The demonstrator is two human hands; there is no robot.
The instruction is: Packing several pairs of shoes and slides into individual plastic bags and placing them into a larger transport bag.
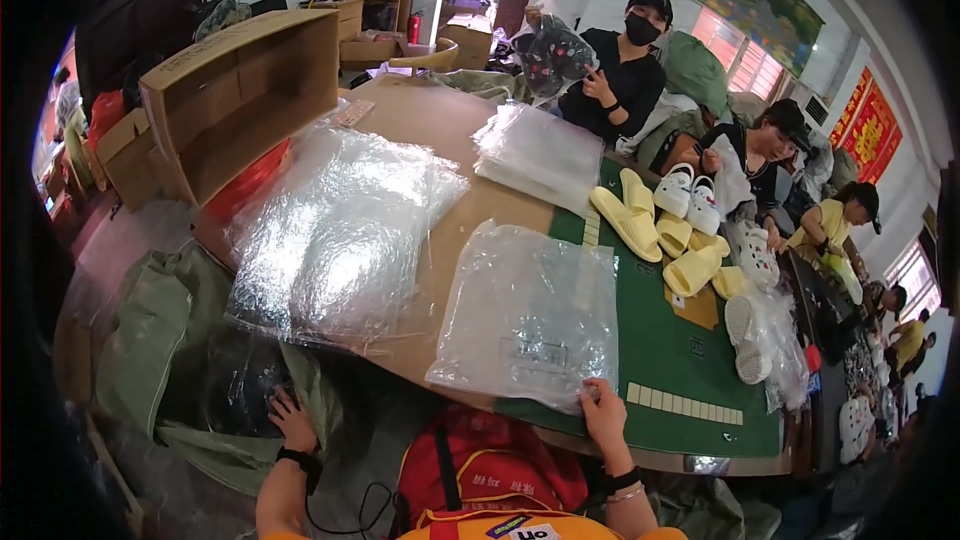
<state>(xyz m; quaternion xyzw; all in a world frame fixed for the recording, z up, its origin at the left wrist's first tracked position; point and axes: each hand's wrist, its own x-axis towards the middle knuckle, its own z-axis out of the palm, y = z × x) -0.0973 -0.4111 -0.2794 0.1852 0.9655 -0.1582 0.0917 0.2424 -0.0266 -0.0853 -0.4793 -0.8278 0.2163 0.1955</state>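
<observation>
My left hand (292, 424) reaches down with fingers spread over dark, plastic-wrapped contents (245, 395) inside a green woven sack (150, 360). Whether it touches them I cannot tell. At the table's near edge, my right hand (606, 418) pinches the near right corner of a flat clear plastic bag (525, 310). That bag lies partly on brown board and partly on a green mat (660, 340). Left of it is a spread stack of shiny clear bags (330, 230); beyond it lies a second stack of clear bags (540, 155).
An open cardboard box (240, 90) stands at the far left of the table (420, 105). Yellow slippers (692, 265) and white clogs (690, 195) lie at the right. Across the table, a person holds a bagged dark pair (553, 52). A red bag (490, 470) is close below me.
</observation>
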